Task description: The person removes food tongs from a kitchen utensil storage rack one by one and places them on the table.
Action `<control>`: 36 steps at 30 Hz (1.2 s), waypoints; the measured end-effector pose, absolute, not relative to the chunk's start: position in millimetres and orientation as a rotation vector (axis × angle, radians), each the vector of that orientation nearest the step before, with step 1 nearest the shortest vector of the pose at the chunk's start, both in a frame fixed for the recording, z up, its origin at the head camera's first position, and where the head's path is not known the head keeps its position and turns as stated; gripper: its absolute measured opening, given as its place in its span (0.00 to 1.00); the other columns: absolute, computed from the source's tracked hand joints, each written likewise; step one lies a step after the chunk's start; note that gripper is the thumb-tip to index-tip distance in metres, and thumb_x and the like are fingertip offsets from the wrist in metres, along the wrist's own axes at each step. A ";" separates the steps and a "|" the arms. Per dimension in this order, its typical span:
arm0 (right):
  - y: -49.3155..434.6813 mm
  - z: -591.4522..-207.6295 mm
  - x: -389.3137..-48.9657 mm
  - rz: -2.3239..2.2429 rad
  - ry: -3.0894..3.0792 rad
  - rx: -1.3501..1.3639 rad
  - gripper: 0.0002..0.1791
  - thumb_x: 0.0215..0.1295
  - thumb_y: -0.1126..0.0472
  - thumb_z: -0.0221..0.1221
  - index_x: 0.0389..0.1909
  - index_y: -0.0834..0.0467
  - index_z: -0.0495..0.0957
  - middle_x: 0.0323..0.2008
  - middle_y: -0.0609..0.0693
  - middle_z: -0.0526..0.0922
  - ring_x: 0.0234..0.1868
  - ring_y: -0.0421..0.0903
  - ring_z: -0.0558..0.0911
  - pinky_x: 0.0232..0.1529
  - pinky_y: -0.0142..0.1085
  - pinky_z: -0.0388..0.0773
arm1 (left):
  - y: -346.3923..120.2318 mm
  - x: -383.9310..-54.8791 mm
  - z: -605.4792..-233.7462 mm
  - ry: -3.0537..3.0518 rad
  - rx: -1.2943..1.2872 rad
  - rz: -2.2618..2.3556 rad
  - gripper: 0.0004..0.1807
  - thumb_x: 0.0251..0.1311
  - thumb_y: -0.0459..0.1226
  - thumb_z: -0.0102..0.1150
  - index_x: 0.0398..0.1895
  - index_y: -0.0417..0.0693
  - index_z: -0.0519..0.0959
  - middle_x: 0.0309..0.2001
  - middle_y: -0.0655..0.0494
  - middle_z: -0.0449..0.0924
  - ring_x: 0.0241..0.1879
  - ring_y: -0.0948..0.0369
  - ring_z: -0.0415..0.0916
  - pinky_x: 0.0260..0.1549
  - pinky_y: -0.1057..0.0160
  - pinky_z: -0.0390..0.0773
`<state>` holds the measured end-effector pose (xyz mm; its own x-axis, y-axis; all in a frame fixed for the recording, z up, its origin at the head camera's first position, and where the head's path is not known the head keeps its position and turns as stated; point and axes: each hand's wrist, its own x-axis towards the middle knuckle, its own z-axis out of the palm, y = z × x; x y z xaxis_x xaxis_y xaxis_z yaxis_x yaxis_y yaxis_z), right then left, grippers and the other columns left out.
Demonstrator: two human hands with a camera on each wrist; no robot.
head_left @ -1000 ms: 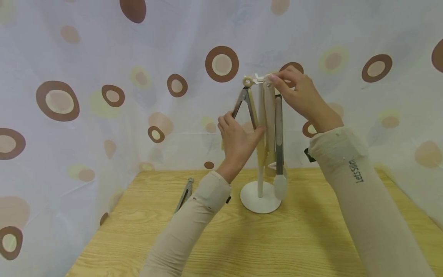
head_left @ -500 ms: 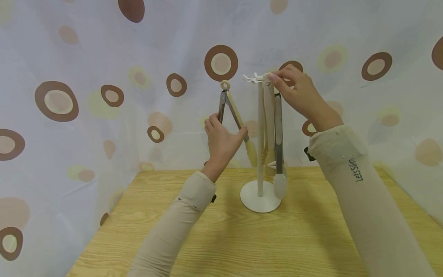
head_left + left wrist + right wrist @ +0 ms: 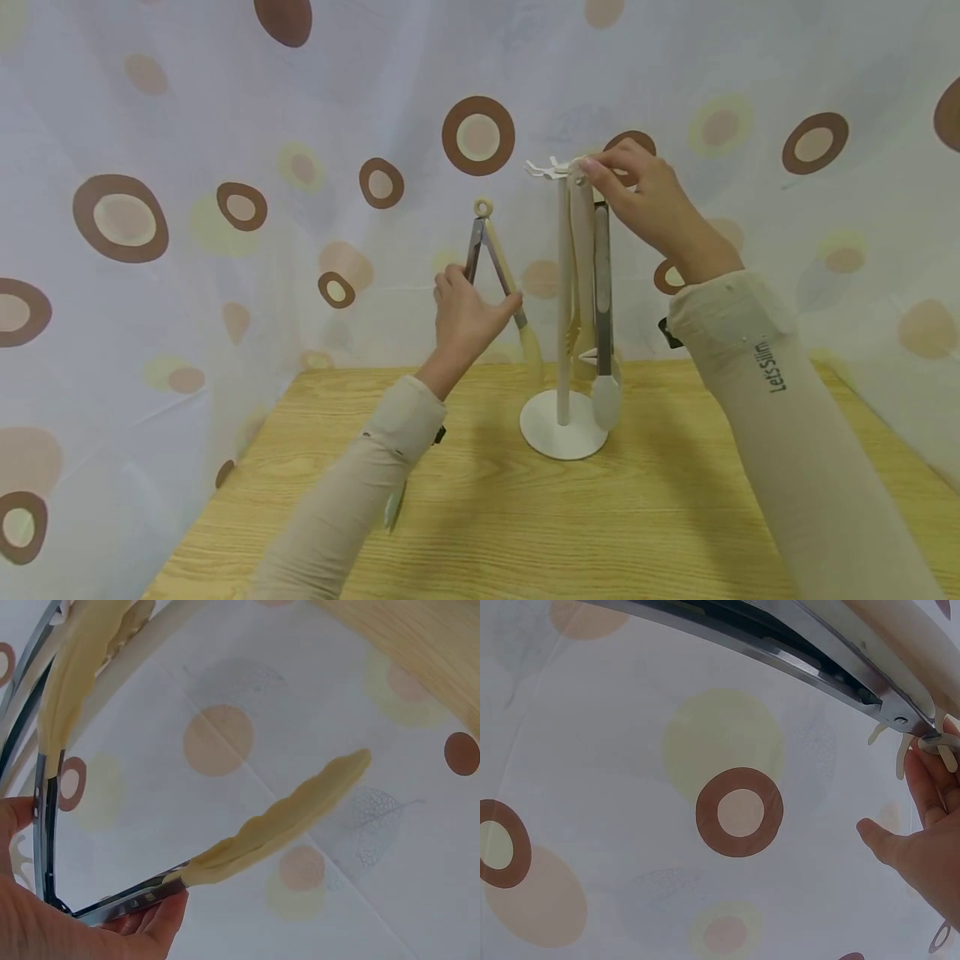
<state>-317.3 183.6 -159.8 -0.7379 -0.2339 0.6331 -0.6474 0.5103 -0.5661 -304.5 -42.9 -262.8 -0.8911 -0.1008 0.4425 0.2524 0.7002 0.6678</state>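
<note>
In the centre of the head view, the left hand (image 3: pixel 467 312) holds a pair of tongs (image 3: pixel 495 271) upright in the air, its ring end up and its two arms spread in an inverted V. The fingers curl round the steel arms partway down, thumb on the right arm. The tongs hang just left of the rack (image 3: pixel 562 300) and do not touch it; one cream tip shows below the hand, near the pole. In the left wrist view the tongs (image 3: pixel 270 825) fill the frame: the steel arms meet at the lower left beside the palm (image 3: pixel 45 930), and the yellow scalloped tips fan out toward the upper left and the right.

The right hand (image 3: pixel 645 204), right of centre and high in the head view, has its fingertips pinched at the top of the rack, on the hooks where a second pair of tongs (image 3: pixel 603 292) and a wooden utensil (image 3: pixel 581 250) hang. Which of these the fingers actually grip cannot be told. In the right wrist view the fingers (image 3: pixel 930 787) sit at the right edge against the white hooks, with a steel arm running across the top.

The rack's round white base stands on the wooden table (image 3: pixel 600 533). A spotted curtain (image 3: pixel 187 167) fills the background.
</note>
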 end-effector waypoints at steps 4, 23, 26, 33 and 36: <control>183.4 -159.1 -319.0 1.159 -2.274 0.719 0.23 0.74 0.48 0.47 0.58 0.58 0.76 0.46 0.49 0.73 0.59 0.58 0.71 0.60 0.54 0.66 | -50.8 -304.5 -266.8 -2.514 -0.098 -1.058 0.44 0.53 0.54 0.66 0.64 0.40 0.58 0.55 0.43 0.62 0.53 0.48 0.63 0.44 0.50 0.73; 182.4 -159.2 -316.9 1.153 -2.270 0.707 0.23 0.74 0.48 0.48 0.57 0.59 0.77 0.46 0.49 0.73 0.59 0.56 0.71 0.60 0.53 0.66 | -72.6 -312.5 -295.1 -2.722 -0.029 -0.923 0.45 0.52 0.60 0.63 0.61 0.40 0.57 0.47 0.40 0.66 0.44 0.46 0.69 0.35 0.50 0.74; 182.6 -159.4 -316.8 1.159 -2.278 0.701 0.24 0.73 0.47 0.48 0.57 0.58 0.77 0.46 0.49 0.73 0.60 0.57 0.71 0.59 0.53 0.67 | -73.4 -314.4 -300.6 -2.753 -0.024 -0.889 0.45 0.52 0.61 0.62 0.59 0.39 0.57 0.45 0.41 0.66 0.42 0.47 0.70 0.32 0.51 0.74; 182.9 -159.5 -317.7 1.152 -2.287 0.684 0.25 0.73 0.45 0.47 0.57 0.58 0.77 0.46 0.47 0.72 0.59 0.58 0.72 0.55 0.50 0.69 | -73.8 -315.9 -310.4 -2.784 -0.017 -0.879 0.46 0.51 0.61 0.63 0.60 0.39 0.57 0.45 0.42 0.67 0.41 0.47 0.71 0.32 0.50 0.74; 183.0 -159.2 -318.0 1.160 -2.285 0.689 0.24 0.73 0.46 0.47 0.58 0.57 0.77 0.46 0.47 0.73 0.59 0.59 0.72 0.56 0.50 0.69 | -74.2 -315.9 -314.7 -2.820 -0.012 -0.861 0.47 0.51 0.61 0.63 0.62 0.38 0.56 0.47 0.40 0.67 0.44 0.45 0.71 0.36 0.49 0.75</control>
